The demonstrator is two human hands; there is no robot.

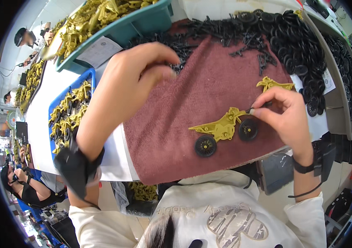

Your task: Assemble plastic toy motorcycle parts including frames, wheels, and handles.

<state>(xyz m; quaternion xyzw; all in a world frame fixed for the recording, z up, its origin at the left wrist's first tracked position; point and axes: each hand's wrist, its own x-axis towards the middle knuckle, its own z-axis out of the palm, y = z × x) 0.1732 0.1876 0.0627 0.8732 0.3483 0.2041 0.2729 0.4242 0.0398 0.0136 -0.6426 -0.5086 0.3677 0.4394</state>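
A yellow toy motorcycle (223, 126) with two black wheels lies on its side on the maroon towel. My right hand (283, 113) is at its front end, thumb and forefinger pinched on a small black part (249, 110) that touches or nearly touches the yellow body. Most of that part is hidden by the fingertips. Over the edge of a pile of small black plastic parts (209, 31), my left hand (138, 70) hovers with fingers bent and thumb apart from the forefinger; nothing shows between them. Another yellow toy body (273, 84) lies just beyond my right hand.
A teal bin (122, 31) heaped with yellow parts stands at the far left. Below it, a blue tray (92, 76) holds wheeled yellow toys. Black wheels (296, 45) pile up at the far right, beside a grey bin (341, 103) of black parts. Other people sit along the left.
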